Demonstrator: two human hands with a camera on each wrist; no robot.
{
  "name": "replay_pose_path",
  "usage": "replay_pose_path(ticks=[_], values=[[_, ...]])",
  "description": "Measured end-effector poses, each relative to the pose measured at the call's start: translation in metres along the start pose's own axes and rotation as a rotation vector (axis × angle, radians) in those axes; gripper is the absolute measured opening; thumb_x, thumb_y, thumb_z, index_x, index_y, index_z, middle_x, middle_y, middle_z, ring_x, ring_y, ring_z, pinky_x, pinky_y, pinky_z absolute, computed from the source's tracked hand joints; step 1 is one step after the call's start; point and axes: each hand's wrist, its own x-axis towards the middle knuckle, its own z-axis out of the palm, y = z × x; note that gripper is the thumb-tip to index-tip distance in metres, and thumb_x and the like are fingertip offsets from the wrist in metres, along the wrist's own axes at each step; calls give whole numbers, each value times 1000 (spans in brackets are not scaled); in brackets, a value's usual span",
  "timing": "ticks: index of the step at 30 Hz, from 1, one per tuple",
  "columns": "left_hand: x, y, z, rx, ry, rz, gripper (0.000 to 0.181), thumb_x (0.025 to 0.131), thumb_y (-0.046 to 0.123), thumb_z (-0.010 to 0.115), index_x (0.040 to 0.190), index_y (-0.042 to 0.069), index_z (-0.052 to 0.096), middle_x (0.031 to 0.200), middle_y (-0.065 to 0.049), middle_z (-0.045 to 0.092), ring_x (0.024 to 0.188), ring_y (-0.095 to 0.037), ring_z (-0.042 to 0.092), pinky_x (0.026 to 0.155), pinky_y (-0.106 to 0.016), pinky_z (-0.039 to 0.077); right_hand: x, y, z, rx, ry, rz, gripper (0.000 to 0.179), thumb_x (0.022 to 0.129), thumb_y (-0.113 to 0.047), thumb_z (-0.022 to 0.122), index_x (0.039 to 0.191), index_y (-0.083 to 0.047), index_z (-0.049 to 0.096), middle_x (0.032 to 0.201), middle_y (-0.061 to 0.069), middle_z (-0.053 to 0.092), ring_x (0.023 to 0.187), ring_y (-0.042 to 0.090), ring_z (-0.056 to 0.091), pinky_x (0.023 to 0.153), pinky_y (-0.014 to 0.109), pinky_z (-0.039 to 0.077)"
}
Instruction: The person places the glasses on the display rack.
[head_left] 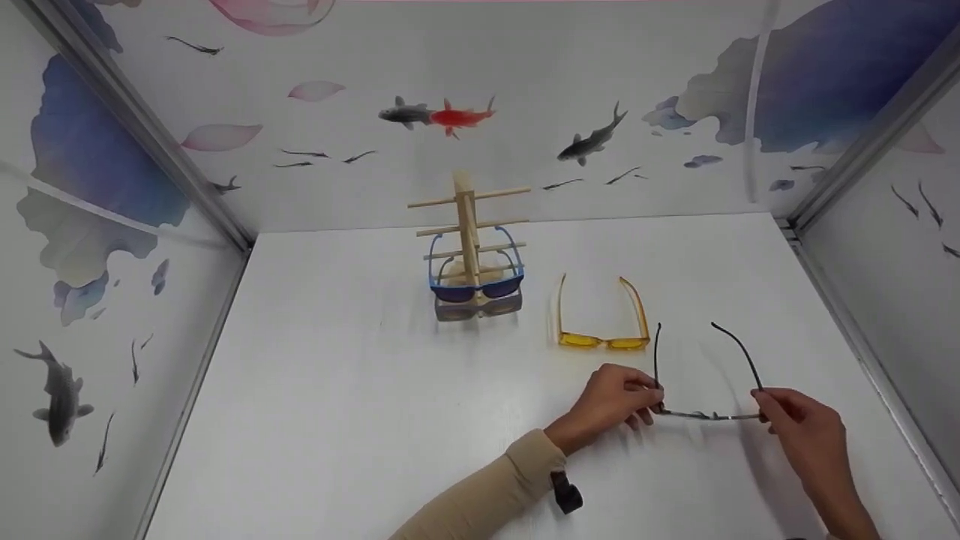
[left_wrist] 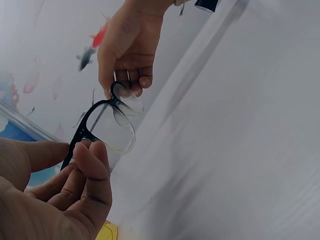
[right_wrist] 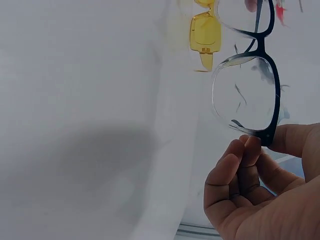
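Note:
A pair of black-framed eyeglasses [head_left: 709, 415] with clear lenses is held between both hands, its temples unfolded and pointing away from the person. My left hand [head_left: 611, 397] pinches the left hinge corner between thumb and fingers. At the opposite corner, my right hand [head_left: 806, 431] pinches the frame the same way. In the right wrist view the black upper rim of the eyeglasses [right_wrist: 276, 95] fades to a clear lower rim. Just beyond the left hand lie yellow glasses [head_left: 602, 343], temples spread, on the white table.
A wooden display rack [head_left: 466, 232] with several crossbars stands at the table's back middle. Blue sunglasses [head_left: 476, 291] hang on it, with grey-framed sunglasses [head_left: 456, 312] just below. Panels printed with fish surround the white table [head_left: 337, 420] at the back and both sides.

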Motion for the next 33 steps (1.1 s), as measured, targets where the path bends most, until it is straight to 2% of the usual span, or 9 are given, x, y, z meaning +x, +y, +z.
replay_pose_path(ticks=[9, 14, 23, 33], values=[[-4, 4, -15, -24, 35, -7, 11, 105, 11, 75, 111, 6, 83, 86, 2, 80, 69, -12, 72, 57, -22, 54, -1, -13, 9, 0, -15, -32, 36, 110, -27, 71, 127, 4, 77, 91, 5, 77, 81, 16, 69, 69, 24, 58], [-8, 6, -25, -50, 43, 9, 11, 105, 10, 74, 112, 6, 82, 88, 0, 80, 71, -13, 72, 58, -22, 55, 0, -20, 15, 11, -18, -39, 34, 110, -25, 72, 126, 5, 77, 91, 6, 77, 80, 13, 68, 69, 22, 58], [-12, 8, -41, -28, 62, 38, 13, 106, 12, 74, 115, 5, 81, 88, -1, 80, 72, -13, 73, 60, -22, 55, 3, -29, 26, 26, -36, -78, 31, 109, -22, 73, 125, 4, 78, 92, 7, 78, 82, 9, 69, 71, 21, 58], [-17, 6, -56, -21, 76, 30, 15, 107, 13, 73, 117, 5, 81, 91, -2, 80, 73, -13, 72, 62, -23, 56, 4, -41, 35, 38, -60, -110, 32, 109, -24, 72, 125, 4, 78, 94, 8, 78, 83, 11, 69, 72, 22, 59]])
